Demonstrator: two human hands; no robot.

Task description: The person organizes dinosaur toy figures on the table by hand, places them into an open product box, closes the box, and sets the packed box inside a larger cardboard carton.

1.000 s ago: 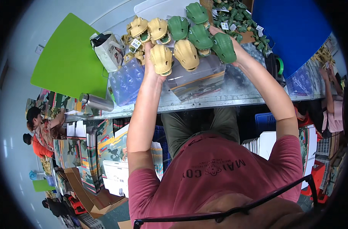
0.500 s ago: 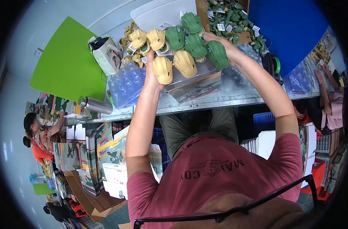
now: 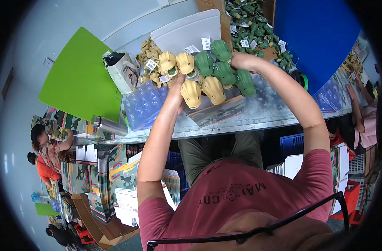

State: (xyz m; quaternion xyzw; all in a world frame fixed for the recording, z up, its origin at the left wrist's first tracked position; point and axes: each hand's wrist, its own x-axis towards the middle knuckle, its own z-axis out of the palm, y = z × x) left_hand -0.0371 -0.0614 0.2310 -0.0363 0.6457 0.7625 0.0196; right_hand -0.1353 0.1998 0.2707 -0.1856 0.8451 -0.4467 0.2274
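Several dinosaur-head toys are bunched together over the table in front of me, tan heads (image 3: 191, 93) on the left and green heads (image 3: 225, 72) on the right. My left hand (image 3: 177, 93) grips the left side of the bunch against the tan heads, its fingers partly hidden. At the right side my right hand (image 3: 243, 62) is closed in beside the upper green heads, with its fingertips out of sight behind them. Beneath the bunch lies a flat camouflage-print card box (image 3: 218, 112); whether the heads sit in a tray cannot be made out.
Clear plastic trays (image 3: 144, 104) lie left of my hands, near a steel bottle (image 3: 109, 125) and a white bag (image 3: 122, 73). Loose tan toys (image 3: 149, 52) are heaped behind. A carton (image 3: 268, 52) of green toys stands at the back. Co-workers are at both sides.
The bunch of heads and both hands have come slightly toward me and lower over the table. The view has also shifted a little. Both hands keep hold.
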